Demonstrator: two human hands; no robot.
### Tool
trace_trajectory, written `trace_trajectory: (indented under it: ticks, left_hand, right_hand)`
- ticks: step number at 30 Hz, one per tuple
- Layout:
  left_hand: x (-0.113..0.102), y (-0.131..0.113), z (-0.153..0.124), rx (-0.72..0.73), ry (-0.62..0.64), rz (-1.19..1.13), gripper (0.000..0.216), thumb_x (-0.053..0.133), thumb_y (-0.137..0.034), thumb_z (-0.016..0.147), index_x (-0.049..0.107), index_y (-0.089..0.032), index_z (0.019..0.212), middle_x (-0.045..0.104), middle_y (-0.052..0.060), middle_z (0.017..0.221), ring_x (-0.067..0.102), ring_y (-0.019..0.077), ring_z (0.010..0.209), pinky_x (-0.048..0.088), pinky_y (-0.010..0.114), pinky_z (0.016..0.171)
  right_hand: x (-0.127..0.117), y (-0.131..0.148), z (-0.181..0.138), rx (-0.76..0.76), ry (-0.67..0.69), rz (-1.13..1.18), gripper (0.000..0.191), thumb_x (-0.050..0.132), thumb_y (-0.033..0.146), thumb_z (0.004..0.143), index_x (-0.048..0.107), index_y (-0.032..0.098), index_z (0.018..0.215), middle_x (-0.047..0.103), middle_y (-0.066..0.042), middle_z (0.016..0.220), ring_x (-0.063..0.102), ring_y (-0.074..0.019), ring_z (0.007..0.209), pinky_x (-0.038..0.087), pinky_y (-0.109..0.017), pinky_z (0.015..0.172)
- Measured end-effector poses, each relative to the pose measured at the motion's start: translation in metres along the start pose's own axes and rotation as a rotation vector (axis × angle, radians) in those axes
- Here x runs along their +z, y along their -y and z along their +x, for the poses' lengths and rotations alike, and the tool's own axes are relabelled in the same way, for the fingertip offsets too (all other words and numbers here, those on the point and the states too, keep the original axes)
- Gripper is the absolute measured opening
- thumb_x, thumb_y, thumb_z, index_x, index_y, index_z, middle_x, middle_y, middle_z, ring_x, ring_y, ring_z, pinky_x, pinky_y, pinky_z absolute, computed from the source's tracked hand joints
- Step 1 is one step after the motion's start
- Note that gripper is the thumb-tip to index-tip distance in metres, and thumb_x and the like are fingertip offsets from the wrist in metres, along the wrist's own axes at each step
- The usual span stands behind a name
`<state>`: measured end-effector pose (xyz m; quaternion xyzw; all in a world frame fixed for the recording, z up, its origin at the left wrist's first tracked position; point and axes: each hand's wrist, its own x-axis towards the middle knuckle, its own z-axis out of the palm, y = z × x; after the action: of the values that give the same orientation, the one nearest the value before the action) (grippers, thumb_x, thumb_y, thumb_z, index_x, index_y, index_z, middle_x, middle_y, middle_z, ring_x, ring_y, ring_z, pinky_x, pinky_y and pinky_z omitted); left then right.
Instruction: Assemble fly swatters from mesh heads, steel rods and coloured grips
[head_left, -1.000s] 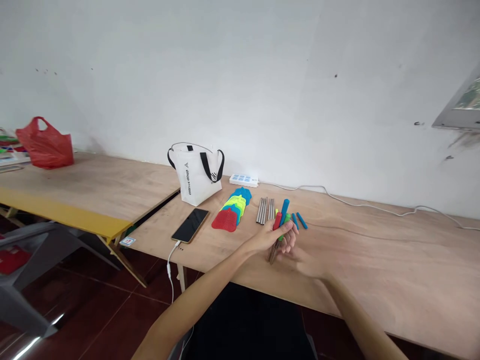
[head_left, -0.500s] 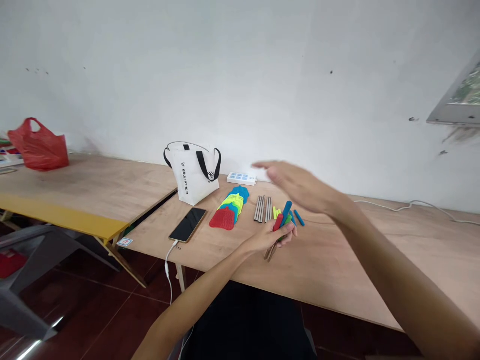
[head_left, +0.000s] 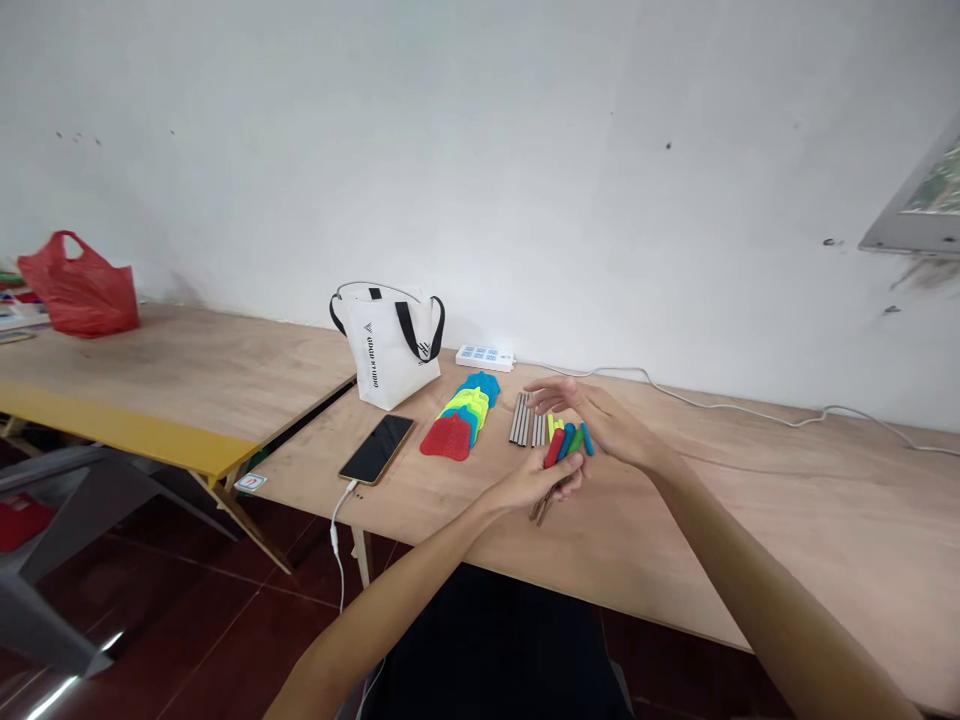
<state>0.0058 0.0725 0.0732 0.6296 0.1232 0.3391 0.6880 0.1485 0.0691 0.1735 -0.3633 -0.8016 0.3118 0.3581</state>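
My left hand is closed round a bundle of thin rods with red, blue and green handles, held just above the wooden table. My right hand hovers right over the handle ends with its fingers stretched out and slightly curved, holding nothing. Just beyond the hands lie a row of grey metal rods and a fanned stack of coloured mesh swatter heads in red, yellow, green and blue.
A black phone on a white cable lies left of the mesh heads. Behind it stand a white tote bag and a white power strip with a cord along the wall. A red plastic bag sits on the neighbouring table.
My right hand, raised high half a second ago, has come back down over the handle ends. The left hand has kept the bundle nearly still.
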Motion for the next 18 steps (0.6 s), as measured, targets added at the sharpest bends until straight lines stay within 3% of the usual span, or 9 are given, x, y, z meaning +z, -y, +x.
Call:
trace_trajectory:
  ticks: [3,6,10,14,18]
  left_hand:
    - [-0.004,0.011,-0.004,-0.01,-0.016,0.007,0.06,0.063,-0.074,0.082,0.056,-0.015,0.087,0.048,-0.006,0.058,0.043,0.0079,0.049,0.035,0.023,0.05]
    - [-0.01,0.028,-0.009,-0.069,-0.017,0.046,0.065,0.062,-0.079,0.079,0.056,-0.015,0.086,0.051,-0.004,0.06,0.047,0.0091,0.05,0.036,0.023,0.05]
    - [-0.014,0.04,-0.016,-0.161,0.056,0.121,0.064,0.055,-0.079,0.084,0.056,-0.015,0.083,0.044,-0.006,0.058,0.04,0.0082,0.049,0.029,0.023,0.048]
    - [-0.019,0.023,-0.02,-0.243,0.081,0.284,0.058,0.051,-0.075,0.089,0.056,-0.018,0.08,0.034,-0.008,0.057,0.031,0.0088,0.049,0.025,0.023,0.048]
    - [-0.033,-0.006,-0.014,-0.158,0.178,0.576,0.046,0.056,-0.063,0.093,0.064,-0.019,0.082,0.051,-0.002,0.064,0.048,0.0139,0.058,0.036,0.025,0.056]
  right_hand:
    - [0.003,-0.017,-0.015,0.024,-0.061,0.046,0.064,0.023,0.067,0.101,0.063,0.027,0.13,0.071,-0.007,0.119,0.066,-0.0212,0.108,0.052,-0.041,0.097]
    - [0.008,-0.023,-0.03,-0.009,-0.015,-0.101,0.053,0.035,0.062,0.101,0.062,0.029,0.132,0.069,-0.007,0.121,0.065,-0.022,0.108,0.052,-0.039,0.095]
    - [0.01,-0.015,-0.041,-0.022,-0.002,-0.395,0.041,0.052,0.053,0.097,0.059,0.033,0.132,0.07,-0.004,0.119,0.065,-0.0174,0.082,0.052,-0.032,0.072]
    - [-0.005,-0.006,-0.046,-0.093,0.044,-0.6,0.032,0.042,0.045,0.102,0.069,0.029,0.108,0.071,-0.004,0.101,0.063,-0.0164,0.075,0.047,-0.03,0.068]
    - [-0.02,-0.019,-0.057,-0.021,0.19,-0.782,0.028,0.053,0.052,0.096,0.072,0.031,0.099,0.072,-0.003,0.092,0.065,-0.0207,0.077,0.043,-0.03,0.066]
